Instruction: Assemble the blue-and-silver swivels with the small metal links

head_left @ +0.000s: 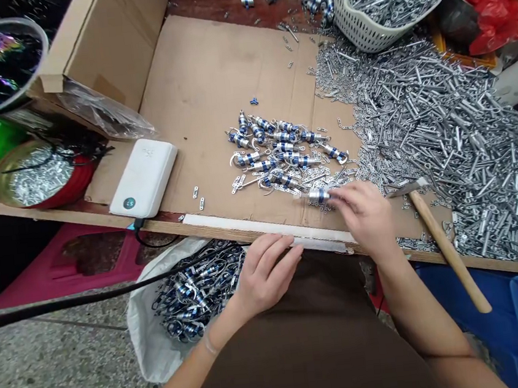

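My right hand [367,215] pinches a small silver-and-blue metal cylinder fitting [318,196] between thumb and fingertips, low over the cardboard near the front edge. Just beyond it lies a cluster of similar blue-banded fittings with hooks [284,148], loose flat metal links among them. At the table's front edge, my left hand [267,270] rests with its fingers stretched out over the white strip [244,227]; I see nothing held in it. A hammer [447,248] with a wooden handle lies to the right of my right hand, its handle overhanging the edge.
Loose metal pins and links [445,119] heap up at right, below a white basket [390,29] of pins. A white power bank [144,178] with a cable lies at left, beside a cardboard box [110,55]. Below the edge hangs a white sack [146,329] of finished-looking pieces.
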Tool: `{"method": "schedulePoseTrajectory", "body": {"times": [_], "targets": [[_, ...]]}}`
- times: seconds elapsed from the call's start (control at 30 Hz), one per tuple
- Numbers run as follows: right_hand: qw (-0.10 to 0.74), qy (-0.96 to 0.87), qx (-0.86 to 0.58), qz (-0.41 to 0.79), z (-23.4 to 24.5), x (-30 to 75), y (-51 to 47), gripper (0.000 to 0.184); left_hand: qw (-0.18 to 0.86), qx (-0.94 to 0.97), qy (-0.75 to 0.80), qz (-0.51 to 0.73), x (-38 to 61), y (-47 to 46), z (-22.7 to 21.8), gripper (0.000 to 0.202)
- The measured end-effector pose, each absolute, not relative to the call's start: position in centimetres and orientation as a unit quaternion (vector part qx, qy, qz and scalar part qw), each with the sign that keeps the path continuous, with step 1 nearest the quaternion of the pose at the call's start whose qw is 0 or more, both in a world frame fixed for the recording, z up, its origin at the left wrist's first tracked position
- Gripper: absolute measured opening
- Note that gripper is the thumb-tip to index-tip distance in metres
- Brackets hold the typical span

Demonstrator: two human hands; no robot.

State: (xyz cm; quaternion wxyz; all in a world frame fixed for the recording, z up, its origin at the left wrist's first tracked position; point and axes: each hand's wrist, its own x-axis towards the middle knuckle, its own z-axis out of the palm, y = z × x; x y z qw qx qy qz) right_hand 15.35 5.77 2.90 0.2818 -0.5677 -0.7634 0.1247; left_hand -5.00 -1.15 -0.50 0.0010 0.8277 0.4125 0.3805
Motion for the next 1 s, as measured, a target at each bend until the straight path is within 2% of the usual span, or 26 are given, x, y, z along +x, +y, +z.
{"method": "schedulePoseTrajectory", "body": {"times": [0.1, 0.27, 0.33, 0.4, 0.47, 0.57, 0.67, 0.77, 0.83, 0.9, 1.0], "targets": [[0.246, -0.768, -0.534, 0.255, 4.3, 15.9, 2.3, 0.014, 0.011, 0.842, 0.378, 0.384, -3.6, 0.7, 0.4, 0.034], [0.268, -0.627, -0.583, 0.442, 3.1, 17.7, 1.2, 0.016, 0.225, 0.823, 0.350, 0.387, -1.7, 2.0, 0.2, 0.016], [0.311, -0.575, -0.637, 0.409, 1.8, 18.8, 2.2, 0.018, 0.287, 0.791, 0.375, 0.390, -1.1, 1.8, -0.2, 0.013], [0.327, -0.580, -0.681, 0.304, 0.7, 19.7, 3.5, 0.016, 0.333, 0.761, 0.395, 0.393, -0.7, 1.5, -0.4, 0.011], [0.286, -0.635, -0.685, 0.214, -0.1, 20.3, 4.8, 0.012, 0.356, 0.742, 0.409, 0.394, -0.5, 1.3, -0.4, 0.011], [0.188, -0.710, -0.657, 0.171, -0.2, 20.4, 6.2, 0.010, 0.355, 0.741, 0.416, 0.390, -0.4, 1.2, -0.4, 0.011], [0.165, -0.724, -0.647, 0.174, 0.7, 20.2, 6.3, 0.008, 0.345, 0.756, 0.405, 0.381, -0.6, 1.2, -0.5, 0.013], [0.238, -0.703, -0.634, 0.220, 2.0, 19.8, 4.6, 0.005, 0.343, 0.772, 0.382, 0.374, -0.9, 1.3, -0.4, 0.015], [0.258, -0.699, -0.608, 0.273, 3.1, 19.2, 2.8, 0.003, 0.333, 0.781, 0.366, 0.381, -1.0, 1.4, -0.2, 0.016], [0.243, -0.711, -0.584, 0.308, 4.0, 18.6, 1.1, 0.007, 0.318, 0.787, 0.354, 0.392, -1.0, 1.4, 0.1, 0.019], [0.221, -0.748, -0.553, 0.293, 4.9, 17.9, -0.4, 0.007, 0.312, 0.799, 0.337, 0.388, -0.8, 1.4, 0.4, 0.022]]}}
